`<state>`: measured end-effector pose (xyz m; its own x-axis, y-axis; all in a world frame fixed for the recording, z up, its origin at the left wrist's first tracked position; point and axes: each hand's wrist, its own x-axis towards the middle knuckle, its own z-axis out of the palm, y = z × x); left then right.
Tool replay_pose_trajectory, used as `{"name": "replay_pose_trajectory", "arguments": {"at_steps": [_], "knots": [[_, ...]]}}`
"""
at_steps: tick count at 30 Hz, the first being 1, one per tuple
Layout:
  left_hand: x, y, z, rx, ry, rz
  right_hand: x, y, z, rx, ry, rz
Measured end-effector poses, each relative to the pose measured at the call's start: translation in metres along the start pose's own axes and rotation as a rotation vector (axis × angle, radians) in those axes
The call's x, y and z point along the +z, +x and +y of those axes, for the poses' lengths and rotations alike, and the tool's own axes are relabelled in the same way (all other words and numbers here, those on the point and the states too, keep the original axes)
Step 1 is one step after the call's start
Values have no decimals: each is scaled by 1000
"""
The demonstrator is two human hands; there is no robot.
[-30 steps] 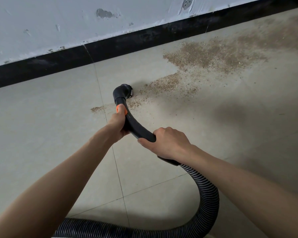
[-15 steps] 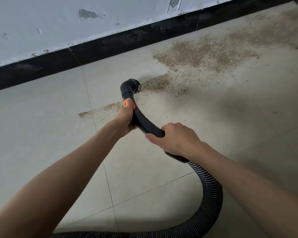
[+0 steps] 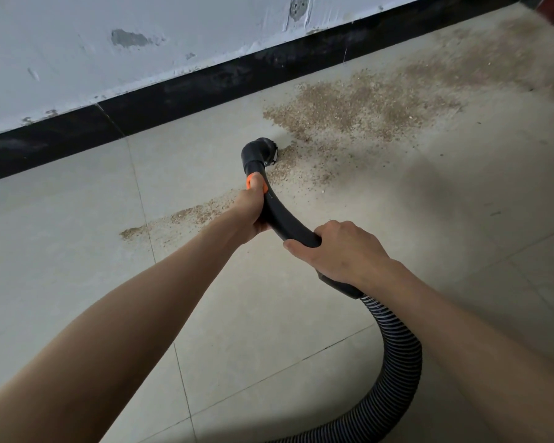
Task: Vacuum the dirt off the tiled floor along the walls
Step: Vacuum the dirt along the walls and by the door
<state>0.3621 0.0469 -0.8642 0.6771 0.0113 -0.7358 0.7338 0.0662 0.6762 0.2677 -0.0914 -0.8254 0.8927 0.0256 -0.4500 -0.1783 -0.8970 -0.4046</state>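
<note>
- Two bare forearms are seen reaching forward from the lower edge of the head view, over the tiled floor.
- A ribbed black hose is looped across the floor at the lower right and is joined to a curved black handle pipe.
- The rear end of the handle pipe is gripped by the right hand, fingers curled over the top and thumb along the near side.
- The pipe further forward is clasped by the left hand, just behind an orange collar; part of the pipe is hidden behind this hand.
- The two hands are held apart along the pipe, each clamped on it.
- The black nozzle at the front end is set down at the near-left edge of the dirt.
- A thin trail of dirt is left on the floor to the left of the left hand, crossing a grout line.
- The main patch of brown, grainy dirt is spread to the right of the nozzle and beyond it, towards the far right corner.
- A black skirting band is run along the foot of the wall, just beyond the dirt.
- The white wall above is marked by chipped grey patches.
</note>
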Motion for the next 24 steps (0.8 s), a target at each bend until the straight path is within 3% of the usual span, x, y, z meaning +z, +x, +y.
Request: {"name": "replay_pose_trajectory", "arguments": {"at_steps": [12,24], "knots": [[51,13,15,26,84,-74,-11,16,34,83,71,28],[-20,4,6,26,25,50,16,14,-17,-15,54,-58]]}}
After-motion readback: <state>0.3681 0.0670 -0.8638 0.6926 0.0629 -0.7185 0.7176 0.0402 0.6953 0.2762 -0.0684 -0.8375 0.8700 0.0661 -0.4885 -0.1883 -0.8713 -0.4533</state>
